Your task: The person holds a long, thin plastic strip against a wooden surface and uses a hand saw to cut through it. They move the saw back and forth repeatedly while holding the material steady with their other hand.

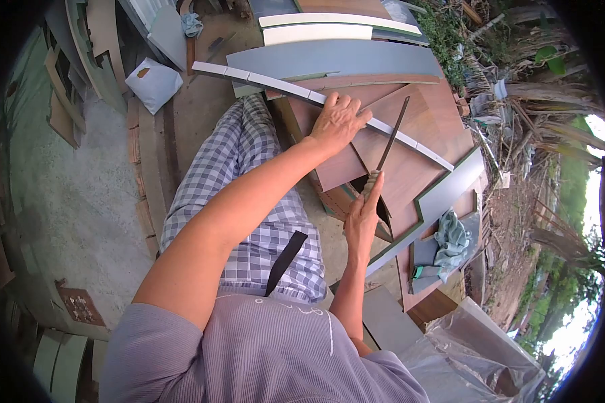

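Observation:
My left hand (pixel 341 122) is closed around the middle of a long, narrow white strip (pixel 279 84), which has dark lines across it at intervals. The strip lies slantwise over a pile of brown boards (pixel 417 174). In my right hand (pixel 361 218) is a long, thin, dark blade (pixel 393 134), gripped by its pale wrapped handle. The blade points away from me and crosses over the strip in this view, to the right of my left hand. Beneath my right hand shows a dark gap in the stacked boards.
Grey panels (pixel 329 59) lie beyond the strip, and an angled grey board (pixel 444 191) sits to the right. A bluish-green cloth (pixel 452 238) rests near it. A white bag (pixel 154 84) stands at left. Plastic sheeting (pixel 464 352) covers something at lower right.

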A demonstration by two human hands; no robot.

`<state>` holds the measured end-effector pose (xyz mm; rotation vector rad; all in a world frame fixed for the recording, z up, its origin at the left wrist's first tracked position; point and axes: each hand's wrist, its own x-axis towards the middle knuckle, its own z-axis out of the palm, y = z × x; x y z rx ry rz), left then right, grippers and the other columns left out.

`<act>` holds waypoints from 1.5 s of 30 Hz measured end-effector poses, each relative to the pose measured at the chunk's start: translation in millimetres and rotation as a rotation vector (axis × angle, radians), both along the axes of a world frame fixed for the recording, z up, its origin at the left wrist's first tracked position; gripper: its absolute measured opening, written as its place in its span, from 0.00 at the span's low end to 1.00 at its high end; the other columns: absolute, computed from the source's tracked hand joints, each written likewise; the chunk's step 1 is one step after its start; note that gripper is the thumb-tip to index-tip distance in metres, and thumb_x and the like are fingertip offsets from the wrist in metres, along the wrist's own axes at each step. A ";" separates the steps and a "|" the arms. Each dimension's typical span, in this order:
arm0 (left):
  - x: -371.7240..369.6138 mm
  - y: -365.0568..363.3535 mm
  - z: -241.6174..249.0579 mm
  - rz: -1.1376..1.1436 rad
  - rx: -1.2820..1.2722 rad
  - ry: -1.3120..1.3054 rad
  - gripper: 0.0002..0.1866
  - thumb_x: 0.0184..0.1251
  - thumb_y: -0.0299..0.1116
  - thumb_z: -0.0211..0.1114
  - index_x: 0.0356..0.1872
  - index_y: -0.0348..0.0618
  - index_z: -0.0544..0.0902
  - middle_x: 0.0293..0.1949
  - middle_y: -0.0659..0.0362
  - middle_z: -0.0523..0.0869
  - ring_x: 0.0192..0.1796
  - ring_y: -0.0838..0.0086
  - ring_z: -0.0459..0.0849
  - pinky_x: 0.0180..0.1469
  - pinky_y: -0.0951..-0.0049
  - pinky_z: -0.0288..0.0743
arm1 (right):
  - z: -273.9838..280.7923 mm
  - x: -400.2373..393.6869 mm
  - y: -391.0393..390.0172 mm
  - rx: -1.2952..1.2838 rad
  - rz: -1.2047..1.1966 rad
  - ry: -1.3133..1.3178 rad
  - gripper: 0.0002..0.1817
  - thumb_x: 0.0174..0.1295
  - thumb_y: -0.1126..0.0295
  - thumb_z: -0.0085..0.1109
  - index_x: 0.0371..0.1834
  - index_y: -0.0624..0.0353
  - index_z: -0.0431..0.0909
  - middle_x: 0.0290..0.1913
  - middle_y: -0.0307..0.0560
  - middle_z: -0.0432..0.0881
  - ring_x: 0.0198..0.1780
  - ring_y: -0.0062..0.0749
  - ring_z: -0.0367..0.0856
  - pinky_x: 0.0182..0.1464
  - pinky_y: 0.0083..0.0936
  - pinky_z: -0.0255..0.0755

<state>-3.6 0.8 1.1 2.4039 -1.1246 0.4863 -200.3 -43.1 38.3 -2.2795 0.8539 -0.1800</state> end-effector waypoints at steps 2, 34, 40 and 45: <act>-2.2 -0.1 -1.2 0.002 -0.002 0.007 0.10 0.65 0.33 0.56 0.46 0.53 0.80 0.36 0.61 0.78 0.47 0.69 0.76 0.54 0.63 0.61 | 3.9 -1.0 -0.6 0.037 -0.004 0.014 0.34 0.71 0.72 0.38 0.79 0.39 0.41 0.22 0.44 0.71 0.18 0.22 0.67 0.20 0.27 0.65; -1.2 2.1 2.1 0.023 0.016 0.030 0.09 0.66 0.39 0.59 0.45 0.54 0.81 0.35 0.61 0.79 0.46 0.70 0.76 0.52 0.63 0.61 | -1.8 -15.3 5.7 -0.072 0.052 0.003 0.36 0.69 0.74 0.38 0.78 0.40 0.39 0.23 0.56 0.74 0.18 0.35 0.71 0.23 0.34 0.66; 3.5 -3.6 3.1 0.048 -0.012 0.042 0.10 0.62 0.39 0.64 0.43 0.52 0.79 0.34 0.58 0.78 0.44 0.65 0.76 0.51 0.60 0.62 | 22.6 22.5 -9.0 0.137 -0.058 0.099 0.36 0.68 0.74 0.41 0.78 0.45 0.41 0.41 0.68 0.81 0.32 0.52 0.83 0.36 0.43 0.72; 1.2 -1.0 3.6 0.052 -0.032 0.056 0.10 0.62 0.38 0.64 0.42 0.51 0.80 0.34 0.58 0.78 0.43 0.65 0.76 0.50 0.60 0.61 | 21.9 50.2 -22.8 0.152 -0.027 -0.029 0.33 0.71 0.72 0.39 0.78 0.45 0.42 0.34 0.65 0.81 0.30 0.47 0.82 0.35 0.40 0.72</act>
